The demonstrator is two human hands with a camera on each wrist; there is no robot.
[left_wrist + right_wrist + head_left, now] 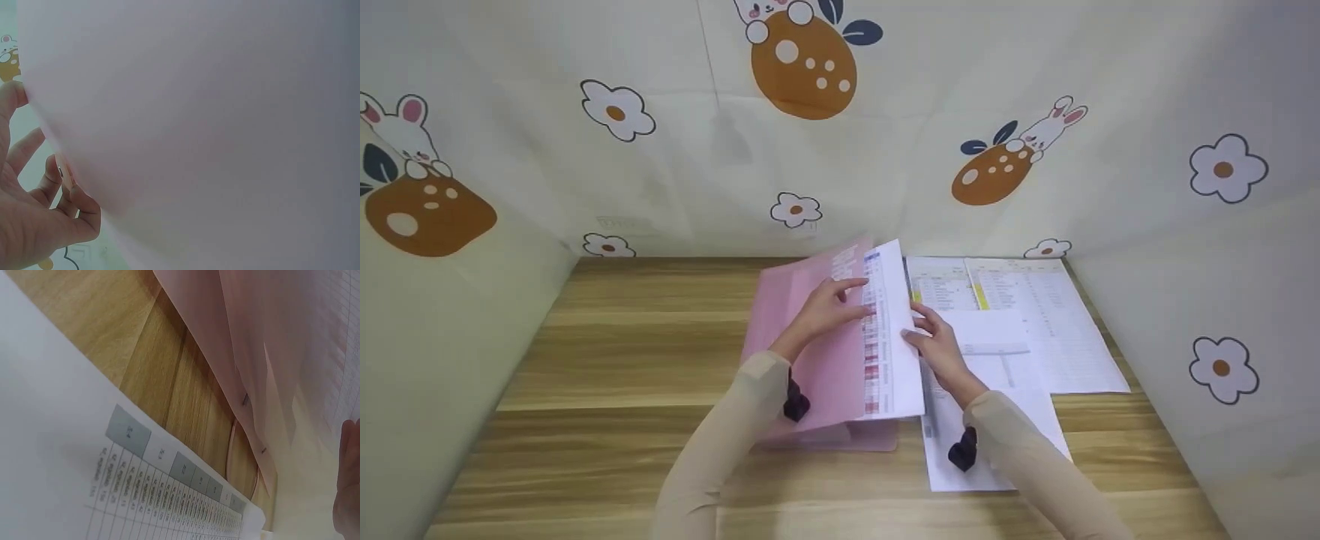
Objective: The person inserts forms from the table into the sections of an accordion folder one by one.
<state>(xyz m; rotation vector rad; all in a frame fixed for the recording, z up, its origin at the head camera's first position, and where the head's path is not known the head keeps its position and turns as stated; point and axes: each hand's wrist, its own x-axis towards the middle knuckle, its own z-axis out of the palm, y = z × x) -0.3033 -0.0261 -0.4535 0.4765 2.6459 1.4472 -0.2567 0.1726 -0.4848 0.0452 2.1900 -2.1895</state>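
A pink folder (787, 307) stands partly raised on the table, its lower part spread beneath. Against its right side leans a white printed sheet (894, 360) with a column of red and blue marks along its left edge. My left hand (823, 309) is at the folder's edge beside the sheet; in the left wrist view its fingers pinch the edge of the pale pink folder (191, 124). My right hand (937, 343) holds the sheet's right edge between thumb and fingers. Only part of the right hand (349, 486) shows in the right wrist view.
Right of the folder, several printed papers (1072, 330) overlap on the wooden table (622, 360), some with yellow strips. One nearer paper (982, 457) lies under the right forearm. A patterned curtain (885, 172) encloses the back and sides.
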